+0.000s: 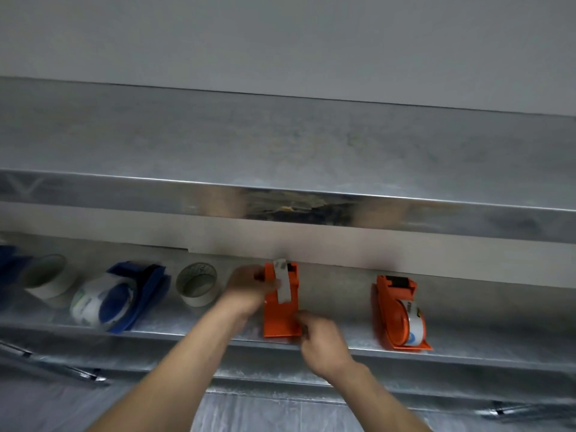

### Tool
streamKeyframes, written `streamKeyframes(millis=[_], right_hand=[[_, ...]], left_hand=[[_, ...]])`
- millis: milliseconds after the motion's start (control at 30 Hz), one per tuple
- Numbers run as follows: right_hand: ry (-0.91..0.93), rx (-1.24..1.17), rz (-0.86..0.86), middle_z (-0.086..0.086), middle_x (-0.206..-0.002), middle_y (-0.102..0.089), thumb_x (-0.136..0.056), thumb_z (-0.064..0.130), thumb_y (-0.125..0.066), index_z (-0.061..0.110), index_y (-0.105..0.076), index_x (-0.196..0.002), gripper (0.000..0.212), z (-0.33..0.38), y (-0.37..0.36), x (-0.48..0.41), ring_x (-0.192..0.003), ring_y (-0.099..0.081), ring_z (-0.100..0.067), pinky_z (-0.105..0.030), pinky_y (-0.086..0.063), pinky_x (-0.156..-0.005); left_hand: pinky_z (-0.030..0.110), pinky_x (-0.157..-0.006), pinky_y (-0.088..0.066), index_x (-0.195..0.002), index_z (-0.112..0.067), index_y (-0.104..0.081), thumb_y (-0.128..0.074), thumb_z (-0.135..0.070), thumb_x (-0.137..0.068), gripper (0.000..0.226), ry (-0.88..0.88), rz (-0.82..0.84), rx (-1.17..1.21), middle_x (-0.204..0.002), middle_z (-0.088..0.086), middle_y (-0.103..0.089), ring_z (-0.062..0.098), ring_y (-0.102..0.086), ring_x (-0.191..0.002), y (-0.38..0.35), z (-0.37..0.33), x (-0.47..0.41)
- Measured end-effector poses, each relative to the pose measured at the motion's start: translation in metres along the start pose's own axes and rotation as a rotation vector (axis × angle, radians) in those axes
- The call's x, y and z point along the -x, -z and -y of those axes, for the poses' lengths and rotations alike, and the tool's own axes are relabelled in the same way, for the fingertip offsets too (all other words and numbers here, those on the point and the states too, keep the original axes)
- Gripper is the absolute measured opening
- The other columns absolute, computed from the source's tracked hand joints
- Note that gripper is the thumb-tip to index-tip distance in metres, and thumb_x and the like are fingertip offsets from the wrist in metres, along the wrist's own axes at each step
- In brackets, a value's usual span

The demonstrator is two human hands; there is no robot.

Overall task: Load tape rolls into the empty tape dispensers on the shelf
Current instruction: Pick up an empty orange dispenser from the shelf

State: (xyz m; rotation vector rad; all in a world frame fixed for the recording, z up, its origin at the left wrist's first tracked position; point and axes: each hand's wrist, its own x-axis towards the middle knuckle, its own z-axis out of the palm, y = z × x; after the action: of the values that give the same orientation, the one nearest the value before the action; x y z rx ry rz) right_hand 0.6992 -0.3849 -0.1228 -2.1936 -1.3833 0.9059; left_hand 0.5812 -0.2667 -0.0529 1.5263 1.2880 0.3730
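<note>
An orange tape dispenser (282,310) stands on the metal shelf (174,333) in the middle. My left hand (249,288) grips its upper left side, and a strip of whitish tape (282,283) runs down its front by my fingers. My right hand (318,336) holds the dispenser's lower right corner. A second orange dispenser (400,313) loaded with a clear tape roll stands to the right. A blue dispenser (124,296) with a roll in it lies to the left. A loose white tape roll (197,283) lies between the blue dispenser and my left hand.
Another white tape roll (46,280) and a blue object (9,263) sit at the far left of the shelf. An upper metal shelf (280,157) overhangs closely above. A lower shelf rail (311,388) runs below my arms.
</note>
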Motion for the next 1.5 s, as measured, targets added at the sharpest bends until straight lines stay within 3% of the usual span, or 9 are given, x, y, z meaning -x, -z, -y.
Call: streamKeyframes(millis=[200, 300, 467, 667, 767, 1067, 1200, 1300, 1500], right_hand=[[0.027, -0.122, 0.090, 0.001, -0.133, -0.065, -0.086, -0.004, -0.046, 0.019, -0.066, -0.129, 0.053, 0.015, -0.007, 0.000, -0.126, -0.057, -0.013, -0.015, -0.037, -0.108], [-0.078, -0.334, 0.078, 0.001, -0.127, -0.068, -0.085, -0.006, -0.046, 0.017, -0.066, -0.127, 0.052, 0.014, -0.008, -0.001, -0.123, -0.060, -0.013, -0.022, -0.042, -0.109], [-0.098, -0.621, -0.118, 0.012, -0.111, -0.072, -0.088, 0.031, -0.059, 0.030, -0.068, -0.113, 0.027, 0.027, 0.002, -0.006, -0.106, -0.066, -0.008, -0.033, -0.052, -0.097], [0.005, -0.585, -0.222, -0.004, -0.074, -0.069, -0.094, 0.026, -0.062, 0.019, -0.065, -0.070, 0.025, 0.059, 0.007, -0.015, -0.072, -0.064, -0.019, -0.034, -0.046, -0.069], [0.010, -0.573, -0.254, -0.018, -0.071, -0.064, -0.091, 0.029, -0.062, 0.011, -0.060, -0.067, 0.029, 0.061, 0.002, -0.019, -0.067, -0.060, -0.030, -0.039, -0.044, -0.063], [-0.041, -0.518, -0.420, -0.011, -0.066, -0.062, -0.094, 0.019, -0.060, 0.008, -0.061, -0.069, 0.027, 0.047, 0.008, -0.014, -0.064, -0.058, -0.023, -0.034, -0.044, -0.063], [-0.112, -0.127, -0.530, -0.003, -0.071, -0.062, -0.093, 0.026, -0.058, 0.014, -0.060, -0.070, 0.026, 0.017, 0.025, -0.008, -0.070, -0.058, -0.022, -0.030, -0.038, -0.058], [-0.154, 0.350, -0.356, -0.006, -0.102, -0.066, -0.094, 0.034, -0.048, 0.019, -0.070, -0.092, 0.027, -0.004, 0.031, -0.010, -0.099, -0.059, -0.026, -0.029, -0.046, -0.068], [-0.202, 0.461, -0.237, -0.005, -0.117, -0.066, -0.091, 0.029, -0.049, 0.022, -0.071, -0.099, 0.024, -0.017, 0.027, -0.013, -0.111, -0.054, -0.026, -0.024, -0.038, -0.066]], left_hand=[[0.027, -0.063, -0.051, -0.092, -0.009, -0.067, -0.057, -0.026, -0.096, 0.020, 0.097, 0.012, 0.081, -0.086, 0.006, -0.074, 0.017, -0.070, -0.077, 0.010, -0.018, 0.002], [0.029, -0.070, -0.052, -0.094, -0.012, -0.065, -0.055, -0.031, -0.097, 0.022, 0.119, 0.010, 0.092, -0.090, 0.006, -0.073, 0.019, -0.069, -0.082, 0.010, -0.013, 0.002], [0.033, -0.077, -0.056, -0.097, -0.013, -0.064, -0.053, -0.038, -0.097, 0.027, 0.128, 0.032, 0.105, -0.094, 0.008, -0.071, 0.022, -0.069, -0.086, 0.012, -0.011, 0.001], [0.041, -0.084, -0.053, -0.094, -0.004, -0.063, -0.046, -0.046, -0.098, 0.045, 0.119, 0.020, 0.065, -0.088, 0.019, -0.064, 0.033, -0.066, -0.086, 0.016, -0.010, -0.001], [0.039, -0.080, -0.050, -0.089, -0.009, -0.060, -0.045, -0.045, -0.098, 0.040, 0.115, 0.016, 0.075, -0.081, 0.013, -0.055, 0.027, -0.059, -0.077, 0.018, -0.011, -0.002], [0.033, -0.069, -0.043, -0.090, -0.015, -0.059, -0.049, -0.044, -0.097, 0.031, 0.119, 0.055, 0.164, -0.082, 0.010, -0.060, 0.023, -0.057, -0.072, 0.020, -0.010, -0.005], [0.033, -0.072, -0.046, -0.084, -0.018, -0.057, -0.050, -0.043, -0.098, 0.030, 0.131, 0.040, 0.175, -0.087, 0.013, -0.063, 0.021, -0.057, -0.071, 0.020, -0.013, -0.003], [0.038, -0.083, -0.050, -0.083, -0.018, -0.057, -0.046, -0.048, -0.098, 0.035, 0.149, 0.037, 0.143, -0.094, 0.011, -0.068, 0.021, -0.061, -0.078, 0.018, -0.014, 0.001], [0.042, -0.092, -0.048, -0.082, -0.024, -0.051, -0.044, -0.048, -0.100, 0.031, 0.158, 0.041, 0.147, -0.095, 0.006, -0.066, 0.019, -0.060, -0.082, 0.017, -0.019, 0.007]])
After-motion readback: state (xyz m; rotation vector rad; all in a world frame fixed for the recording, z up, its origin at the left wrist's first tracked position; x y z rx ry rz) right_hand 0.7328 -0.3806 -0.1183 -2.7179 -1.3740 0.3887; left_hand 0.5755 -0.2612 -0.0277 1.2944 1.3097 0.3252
